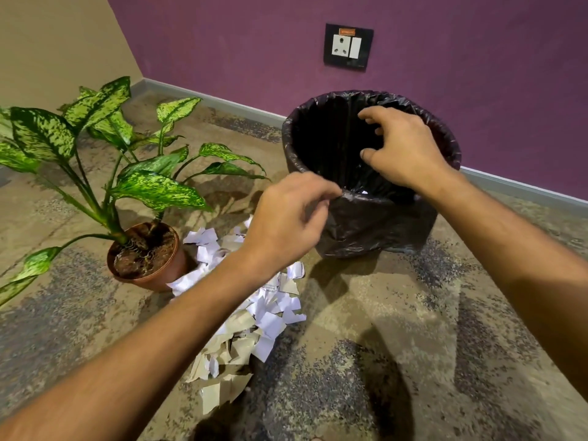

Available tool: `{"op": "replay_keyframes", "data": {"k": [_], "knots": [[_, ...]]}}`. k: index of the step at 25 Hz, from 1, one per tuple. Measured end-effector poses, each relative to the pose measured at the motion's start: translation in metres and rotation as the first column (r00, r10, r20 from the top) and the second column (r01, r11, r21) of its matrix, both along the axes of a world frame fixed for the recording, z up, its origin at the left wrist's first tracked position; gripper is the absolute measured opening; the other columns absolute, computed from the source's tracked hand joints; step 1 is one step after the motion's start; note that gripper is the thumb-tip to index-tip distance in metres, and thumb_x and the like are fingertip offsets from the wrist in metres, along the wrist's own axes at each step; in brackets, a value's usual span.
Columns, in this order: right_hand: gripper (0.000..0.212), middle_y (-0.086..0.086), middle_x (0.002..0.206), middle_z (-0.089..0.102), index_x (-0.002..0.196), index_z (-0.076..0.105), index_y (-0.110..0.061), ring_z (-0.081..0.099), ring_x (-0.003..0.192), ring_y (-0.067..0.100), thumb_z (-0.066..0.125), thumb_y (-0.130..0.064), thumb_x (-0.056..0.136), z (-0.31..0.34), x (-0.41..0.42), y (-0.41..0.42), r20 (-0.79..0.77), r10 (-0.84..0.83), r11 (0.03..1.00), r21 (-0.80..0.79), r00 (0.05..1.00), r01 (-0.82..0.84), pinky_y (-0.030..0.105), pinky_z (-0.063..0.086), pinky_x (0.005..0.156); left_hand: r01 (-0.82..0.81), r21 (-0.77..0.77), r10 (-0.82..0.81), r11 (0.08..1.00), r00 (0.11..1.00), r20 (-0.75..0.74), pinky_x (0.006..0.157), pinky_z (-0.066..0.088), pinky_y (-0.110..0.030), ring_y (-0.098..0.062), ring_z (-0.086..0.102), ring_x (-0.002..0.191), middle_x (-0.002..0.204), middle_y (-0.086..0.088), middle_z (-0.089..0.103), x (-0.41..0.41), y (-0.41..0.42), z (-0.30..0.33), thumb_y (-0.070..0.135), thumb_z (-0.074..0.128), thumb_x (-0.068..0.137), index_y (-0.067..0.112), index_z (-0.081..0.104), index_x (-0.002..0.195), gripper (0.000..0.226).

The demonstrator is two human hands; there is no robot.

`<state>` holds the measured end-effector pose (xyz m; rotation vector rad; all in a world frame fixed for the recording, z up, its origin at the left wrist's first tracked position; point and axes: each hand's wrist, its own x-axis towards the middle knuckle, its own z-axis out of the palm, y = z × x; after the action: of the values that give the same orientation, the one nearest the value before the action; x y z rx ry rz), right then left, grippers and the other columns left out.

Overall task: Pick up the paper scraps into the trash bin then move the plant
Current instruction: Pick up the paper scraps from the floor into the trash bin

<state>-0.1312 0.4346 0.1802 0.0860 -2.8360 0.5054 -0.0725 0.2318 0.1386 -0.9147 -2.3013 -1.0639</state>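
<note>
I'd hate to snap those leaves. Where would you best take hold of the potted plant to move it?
Probably by the brown pot itself, low on its wall, one hand on each side. The leaves arch out on thin stalks, mostly leftwards and towards the wall, so come in from the near side, where the pot is barest.

The trash bin (372, 173) is round and lined with a black plastic bag, which folds over its rim. It stands upright on the floor near the purple wall, and a small white piece shows deep inside. The paper scraps (254, 316) are white and beige torn pieces, lying in a loose heap on the floor between the bin and the plant. The plant (105, 160) has broad green leaves with pale speckles and grows in a brown pot, upright, just beside the heap.
</note>
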Motion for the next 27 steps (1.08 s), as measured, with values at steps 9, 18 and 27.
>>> {"op": "replay_keyframes", "data": {"k": [9,18,27], "knots": [[0.013,-0.003,0.083,0.071,0.094,0.070,-0.020,0.065,0.081,0.019,0.063,-0.027,0.085,-0.024,0.043,-0.110,0.032,0.366,0.930,0.014,0.930,-0.367,0.034,0.053,0.075,-0.321,-0.208,0.375,0.924,0.864,0.335,0.072,0.055,-0.036,-0.022,0.067,0.087,0.095,0.000,0.072,0.037,-0.095,-0.088,0.015,0.054,0.083,0.014,0.071,0.096,0.021],[0.092,0.005,0.152,0.032,0.148,0.024,-0.030,0.048,0.128,0.029,0.072,-0.054,0.073,-0.161,0.068,-0.131,0.633,0.416,0.709,0.224,0.653,-0.668,0.038,0.048,0.096,0.015,-0.699,0.655,0.715,0.335,0.677,0.100,0.043,-0.041,-0.032,0.044,0.127,0.145,-0.013,0.036,0.060,-0.151,-0.149,0.058,0.073,0.071,0.016,0.023,0.147,0.101],[0.098,0.005,0.162,-0.004,0.151,-0.001,-0.041,0.028,0.138,0.036,0.069,-0.039,0.083,-0.204,0.092,-0.165,0.663,0.459,0.643,0.211,0.591,-0.736,0.044,0.048,0.094,0.046,-0.652,0.634,0.757,0.193,0.749,0.103,0.041,-0.036,-0.036,0.031,0.139,0.155,-0.023,0.005,0.075,-0.143,-0.163,0.027,0.085,0.068,0.014,-0.007,0.151,0.124]]}}
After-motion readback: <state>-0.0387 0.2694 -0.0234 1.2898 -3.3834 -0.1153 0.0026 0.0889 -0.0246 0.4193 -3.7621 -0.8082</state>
